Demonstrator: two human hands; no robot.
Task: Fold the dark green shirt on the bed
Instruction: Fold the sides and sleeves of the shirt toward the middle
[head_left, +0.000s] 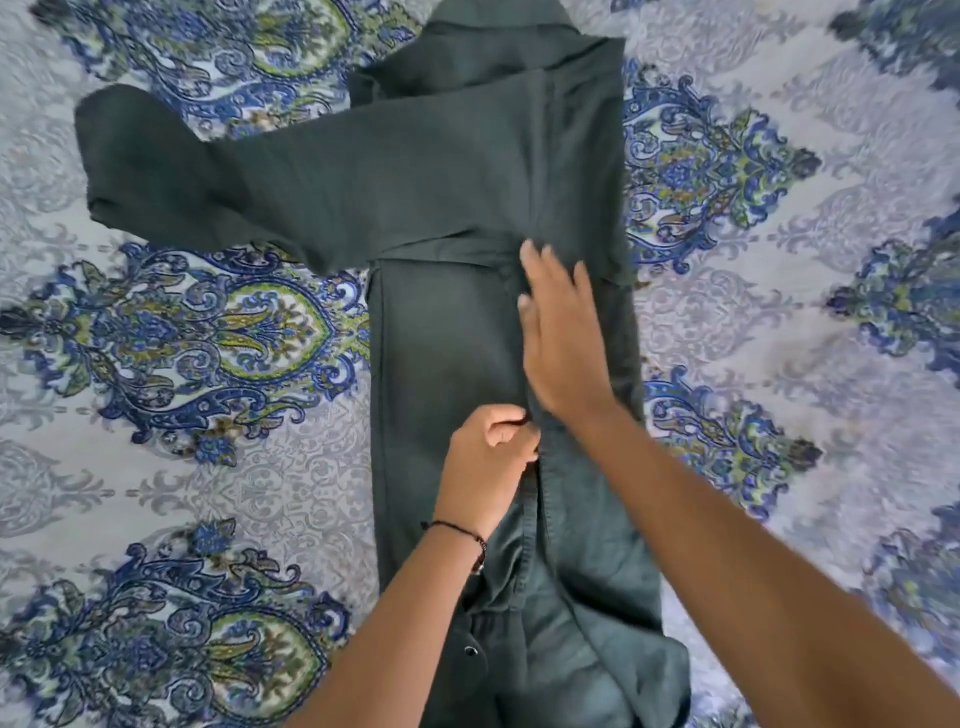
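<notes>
A bedspread (218, 467) with blue and green paisley covers the whole bed. The dark green shirt (447, 332) lies lengthwise on it, one sleeve (218, 171) stretched far left of the fingers. The left hand (488, 462) pinches a fold edge with curled fingers; the right hand (563, 338) lies flat, fingers spread, just beyond.

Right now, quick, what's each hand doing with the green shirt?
Left hand: closed, pinching a fold edge of the dark green shirt.
Right hand: open and flat, palm down on the shirt, holding nothing.
</notes>
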